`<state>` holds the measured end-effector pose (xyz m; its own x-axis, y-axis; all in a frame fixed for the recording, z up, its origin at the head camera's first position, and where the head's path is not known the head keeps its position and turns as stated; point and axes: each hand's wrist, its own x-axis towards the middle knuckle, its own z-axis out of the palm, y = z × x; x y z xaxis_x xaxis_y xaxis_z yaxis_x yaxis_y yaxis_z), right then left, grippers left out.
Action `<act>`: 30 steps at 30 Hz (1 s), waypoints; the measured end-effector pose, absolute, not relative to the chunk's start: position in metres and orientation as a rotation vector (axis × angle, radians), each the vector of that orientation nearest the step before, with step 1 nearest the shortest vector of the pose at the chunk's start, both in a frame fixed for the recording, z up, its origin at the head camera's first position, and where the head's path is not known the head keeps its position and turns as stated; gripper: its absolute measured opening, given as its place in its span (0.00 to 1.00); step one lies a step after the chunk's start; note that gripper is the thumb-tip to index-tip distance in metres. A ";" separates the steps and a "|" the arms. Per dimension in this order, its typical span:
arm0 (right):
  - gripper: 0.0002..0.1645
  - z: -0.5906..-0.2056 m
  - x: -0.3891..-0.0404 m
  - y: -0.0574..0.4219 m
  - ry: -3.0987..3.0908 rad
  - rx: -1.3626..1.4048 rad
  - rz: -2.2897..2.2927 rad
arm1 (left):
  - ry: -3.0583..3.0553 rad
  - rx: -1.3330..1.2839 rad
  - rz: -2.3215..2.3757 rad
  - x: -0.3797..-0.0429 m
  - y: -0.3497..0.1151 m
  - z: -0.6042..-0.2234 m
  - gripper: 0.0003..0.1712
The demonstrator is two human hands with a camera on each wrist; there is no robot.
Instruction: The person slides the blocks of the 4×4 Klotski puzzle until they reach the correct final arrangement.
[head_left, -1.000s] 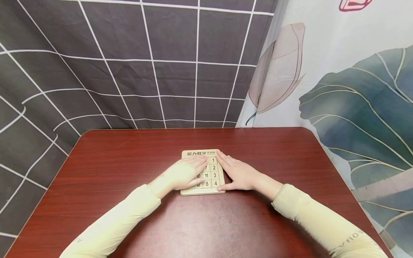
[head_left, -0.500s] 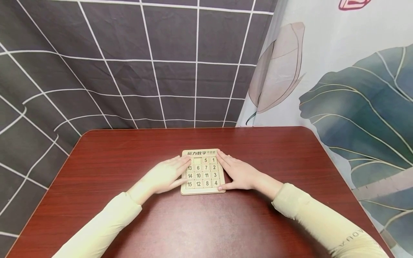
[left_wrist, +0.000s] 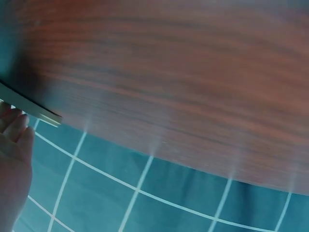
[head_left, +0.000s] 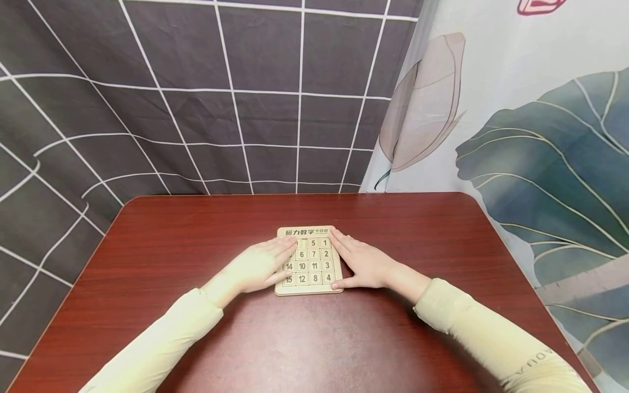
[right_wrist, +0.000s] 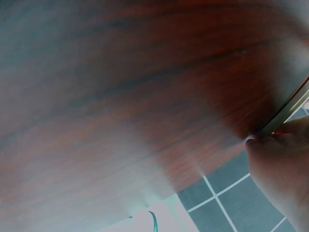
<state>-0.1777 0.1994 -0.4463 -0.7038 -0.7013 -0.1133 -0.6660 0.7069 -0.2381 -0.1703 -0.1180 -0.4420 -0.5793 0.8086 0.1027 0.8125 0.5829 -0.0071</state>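
A pale wooden number sliding puzzle [head_left: 308,290] lies flat on the table in the head view. My left hand [head_left: 256,266] reaches over its left side with straight fingers. The fingertips touch a top-row tile near the upper left corner and partly cover it. Just right of them a narrow strip of bare slot shows beside tile 5 [head_left: 313,243]. Along the right edge rests my right hand [head_left: 369,266], fingers straight at the upper corner and thumb at the lower one. Both wrist views catch only the puzzle's edge and part of each hand.
The reddish-brown wooden table [head_left: 196,218] has rounded far corners. Behind it hangs a dark grey curtain [head_left: 265,120] with white grid lines. A white curtain with leaf prints [head_left: 540,180] hangs at the right.
My left hand first drew back left off the puzzle, uncovering a bare slot in the top row. Since then its fingertips have moved slightly right, and the slot looks narrower. The right hand stays put.
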 end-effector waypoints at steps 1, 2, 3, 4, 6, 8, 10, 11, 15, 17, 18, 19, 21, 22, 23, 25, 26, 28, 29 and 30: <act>0.71 -0.447 -0.178 0.200 2.719 -1.101 -0.267 | -2.715 -1.397 -0.056 -0.171 -0.115 -0.442 0.38; 0.71 -0.447 -0.178 0.200 2.719 -1.101 -0.267 | -2.720 -1.404 -0.046 -0.172 -0.113 -0.442 0.38; 0.71 -0.447 -0.178 0.200 2.719 -1.102 -0.268 | -2.724 -1.409 -0.038 -0.172 -0.110 -0.442 0.38; 0.71 -0.447 -0.178 0.200 2.718 -1.102 -0.270 | -2.731 -1.413 -0.034 -0.173 -0.108 -0.442 0.38; 0.70 -0.447 -0.178 0.200 2.717 -1.102 -0.275 | -2.738 -1.416 -0.025 -0.175 -0.106 -0.443 0.38; 0.70 -0.447 -0.178 0.200 2.717 -1.101 -0.280 | -2.740 -1.416 -0.019 -0.175 -0.106 -0.444 0.39; 0.70 -0.447 -0.177 0.199 2.715 -1.101 -0.282 | -2.737 -1.413 -0.026 -0.174 -0.109 -0.445 0.39; 0.70 -0.447 -0.177 0.199 2.713 -1.100 -0.286 | -2.731 -1.413 -0.029 -0.173 -0.111 -0.445 0.39; 0.71 -0.446 -0.176 0.199 2.706 -1.097 -0.291 | -2.677 -1.405 -0.038 -0.165 -0.124 -0.447 0.38; 0.71 -0.445 -0.176 0.199 2.704 -1.097 -0.294 | -2.650 -1.403 -0.029 -0.160 -0.130 -0.447 0.38; 0.71 -0.445 -0.176 0.199 2.704 -1.099 -0.292 | -2.640 -1.402 -0.025 -0.157 -0.132 -0.447 0.38; 0.71 -0.445 -0.176 0.199 2.703 -1.098 -0.289 | -2.634 -1.405 -0.022 -0.155 -0.134 -0.447 0.38; 0.71 -0.444 -0.176 0.199 2.705 -1.099 -0.287 | -2.631 -1.410 -0.014 -0.150 -0.137 -0.446 0.38; 0.71 -0.445 -0.176 0.199 2.706 -1.098 -0.284 | -2.634 -1.409 -0.012 -0.148 -0.138 -0.446 0.39; 0.71 -0.444 -0.176 0.199 2.707 -1.097 -0.283 | -2.639 -1.409 -0.010 -0.147 -0.139 -0.446 0.39; 0.71 -0.445 -0.177 0.199 2.708 -1.097 -0.278 | -2.645 -1.405 -0.007 -0.145 -0.139 -0.446 0.39; 0.71 -0.445 -0.177 0.199 2.708 -1.098 -0.277 | -2.650 -1.401 -0.003 -0.145 -0.139 -0.446 0.39; 0.71 -0.445 -0.177 0.199 2.709 -1.099 -0.273 | -2.653 -1.396 0.003 -0.145 -0.140 -0.447 0.39; 0.71 -0.445 -0.177 0.200 2.709 -1.099 -0.273 | -2.652 -1.395 0.002 -0.146 -0.139 -0.448 0.39; 0.71 -0.445 -0.178 0.200 2.709 -1.098 -0.275 | -2.651 -1.393 0.003 -0.147 -0.139 -0.448 0.39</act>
<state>-0.1776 0.1997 -0.4451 -0.7020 -0.7021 -0.1192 -0.6639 0.7058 -0.2472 -0.1465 -0.1393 -0.4482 -0.5586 0.8194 0.1288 0.8191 0.5694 -0.0698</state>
